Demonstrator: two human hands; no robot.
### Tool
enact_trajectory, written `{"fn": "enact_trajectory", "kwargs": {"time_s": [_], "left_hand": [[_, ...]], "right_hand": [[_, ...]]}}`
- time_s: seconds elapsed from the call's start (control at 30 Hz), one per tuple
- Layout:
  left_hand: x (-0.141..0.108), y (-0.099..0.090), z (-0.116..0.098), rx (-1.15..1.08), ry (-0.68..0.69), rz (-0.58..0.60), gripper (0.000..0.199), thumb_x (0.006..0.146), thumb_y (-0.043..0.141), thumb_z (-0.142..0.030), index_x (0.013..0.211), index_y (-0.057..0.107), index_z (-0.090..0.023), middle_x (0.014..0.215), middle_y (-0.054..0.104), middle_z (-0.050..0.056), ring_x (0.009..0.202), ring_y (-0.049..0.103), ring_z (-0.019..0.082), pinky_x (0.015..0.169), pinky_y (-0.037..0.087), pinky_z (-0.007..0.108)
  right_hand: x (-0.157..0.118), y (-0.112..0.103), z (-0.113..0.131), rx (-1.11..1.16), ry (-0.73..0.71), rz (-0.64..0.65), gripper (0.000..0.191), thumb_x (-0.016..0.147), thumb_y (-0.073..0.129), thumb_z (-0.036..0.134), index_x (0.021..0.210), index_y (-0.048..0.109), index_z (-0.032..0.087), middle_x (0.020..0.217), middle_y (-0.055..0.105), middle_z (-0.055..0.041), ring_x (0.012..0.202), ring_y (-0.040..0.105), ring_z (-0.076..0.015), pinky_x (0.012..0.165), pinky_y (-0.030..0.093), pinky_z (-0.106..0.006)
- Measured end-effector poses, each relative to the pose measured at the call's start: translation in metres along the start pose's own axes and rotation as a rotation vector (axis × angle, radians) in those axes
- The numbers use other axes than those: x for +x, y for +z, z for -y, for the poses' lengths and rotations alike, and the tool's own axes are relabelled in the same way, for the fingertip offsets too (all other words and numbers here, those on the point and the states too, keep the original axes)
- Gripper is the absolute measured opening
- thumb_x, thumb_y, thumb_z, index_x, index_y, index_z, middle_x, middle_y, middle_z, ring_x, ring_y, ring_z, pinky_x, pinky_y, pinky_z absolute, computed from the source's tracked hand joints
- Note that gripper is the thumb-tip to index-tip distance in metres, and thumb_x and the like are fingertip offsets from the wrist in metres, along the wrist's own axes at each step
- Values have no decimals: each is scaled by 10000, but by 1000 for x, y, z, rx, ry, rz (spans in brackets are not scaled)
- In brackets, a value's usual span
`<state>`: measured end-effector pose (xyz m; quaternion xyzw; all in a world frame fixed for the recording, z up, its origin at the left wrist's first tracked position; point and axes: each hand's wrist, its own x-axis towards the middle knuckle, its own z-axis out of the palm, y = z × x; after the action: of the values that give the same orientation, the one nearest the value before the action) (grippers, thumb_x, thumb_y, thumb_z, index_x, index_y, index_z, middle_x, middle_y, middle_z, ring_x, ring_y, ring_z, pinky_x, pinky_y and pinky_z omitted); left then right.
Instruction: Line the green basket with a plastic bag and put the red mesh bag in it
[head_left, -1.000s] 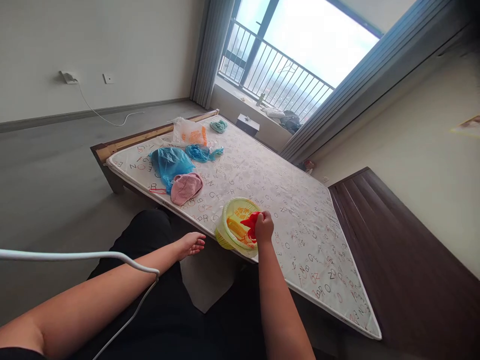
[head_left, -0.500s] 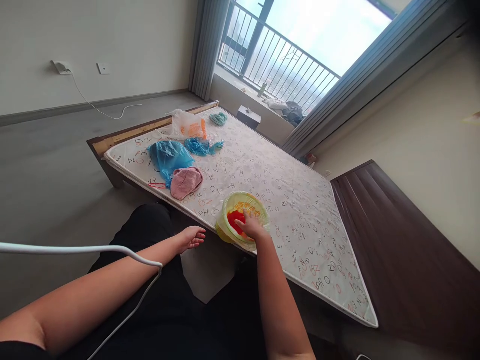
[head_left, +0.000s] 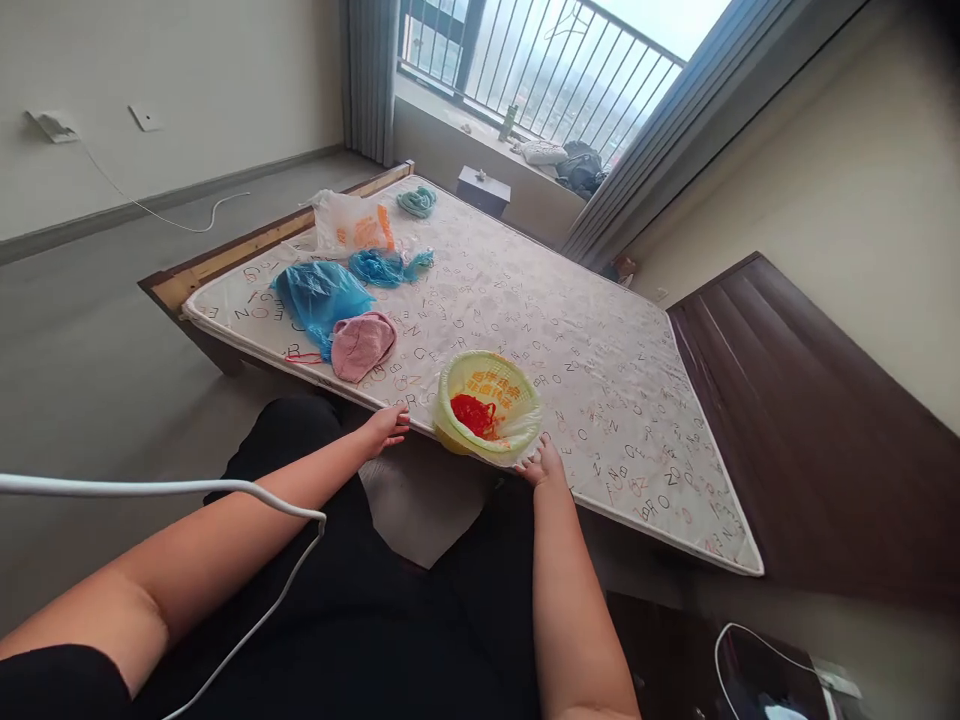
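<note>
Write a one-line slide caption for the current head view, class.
Left hand and right hand flank a yellow basket holding a red item, on a letter-printed mattress.

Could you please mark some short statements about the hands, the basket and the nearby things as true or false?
1. The red item lies inside the yellow-green basket. True.
2. The right hand is gripping the red item. False: that hand is outside the basket, close to its side.
3. The left hand is apart from the basket. True.
4. The pink cloth lies inside the basket. False: it lies on the mattress, beside the blue plastic bag.
5. The basket is tipped upside down. False: its opening faces up.
</note>
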<state>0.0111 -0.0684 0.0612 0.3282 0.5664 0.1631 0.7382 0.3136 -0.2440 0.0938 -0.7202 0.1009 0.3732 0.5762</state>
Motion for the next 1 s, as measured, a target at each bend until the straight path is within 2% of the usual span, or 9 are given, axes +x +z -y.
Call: {"fn": "enact_trajectory", "kwargs": {"time_s": [0.07, 0.13, 0.33, 0.53, 0.63, 0.73, 0.8, 0.9, 1.0], "left_hand": [[17, 10, -12, 5, 29, -7, 341, 924, 596, -510, 1110, 630, -226, 1286, 628, 125, 924, 671, 217, 692, 551, 306], [32, 24, -21, 4, 42, -2, 393, 889, 649, -533, 1153, 610, -245, 1279, 606, 120, 888, 666, 211, 697, 562, 321], [53, 54, -45, -75, -43, -1, 309, 746, 829, -312, 937, 619, -191, 815, 610, 33, 599, 585, 134, 578, 513, 255], [48, 44, -96, -230, 218, -47, 106, 865, 648, -228, 956, 598, -210, 569, 397, -86, 444, 423, 55, 519, 447, 160], [39, 47, -111, -280, 285, -27, 109, 850, 655, -219, 940, 596, -200, 570, 420, -86, 438, 422, 48, 517, 448, 158], [31, 53, -112, -309, 273, -2, 119, 841, 671, -220, 916, 590, -177, 642, 533, -41, 494, 514, 68, 540, 480, 186], [27, 56, -107, -344, 274, 2, 116, 847, 667, -208, 926, 591, -170, 717, 595, -8, 559, 571, 80, 579, 502, 194], [18, 54, -94, -359, 276, -52, 134, 868, 666, -211, 983, 600, -193, 812, 633, -1, 624, 599, 76, 634, 520, 192], [7, 49, -76, -332, 192, -17, 171, 917, 664, -357, 1006, 606, -224, 878, 649, 9, 691, 633, 100, 681, 552, 228]], "right_hand": [[7, 1, -3, 79, 137, 62, 175, 924, 531, 401, 1005, 543, 247, 908, 653, -35, 789, 697, -197, 724, 596, -410], [12, 3, -2, 159, 163, 86, 140, 942, 535, 380, 914, 519, 244, 785, 600, 21, 654, 647, -147, 659, 583, -325], [19, -3, 13, 353, -31, 168, 285, 978, 555, 385, 771, 450, 218, 504, 312, 119, 416, 377, -68, 464, 424, -145], [15, -18, 30, 476, -237, 249, 303, 1009, 498, 452, 833, 543, 210, 502, 239, 133, 383, 206, -57, 394, 283, -123], [7, -12, 31, 471, -361, 326, 291, 942, 586, 509, 1057, 631, 246, 586, 414, 118, 401, 244, -48, 405, 308, -136], [0, -1, 28, 431, -349, 389, 414, 881, 635, 510, 1247, 599, 319, 827, 627, 66, 483, 408, -55, 458, 388, -160], [-2, 5, 24, 418, -336, 391, 496, 832, 672, 463, 1297, 562, 333, 949, 662, 40, 588, 517, -70, 548, 464, -185], [-1, 13, 14, 384, -351, 246, 531, 769, 689, 426, 1261, 527, 307, 1009, 643, 25, 755, 602, -95, 693, 527, -227], [-4, 20, 1, 252, -277, 105, 436, 817, 586, 566, 1136, 502, 281, 1027, 622, -6, 851, 636, -136, 737, 559, -287]]}}
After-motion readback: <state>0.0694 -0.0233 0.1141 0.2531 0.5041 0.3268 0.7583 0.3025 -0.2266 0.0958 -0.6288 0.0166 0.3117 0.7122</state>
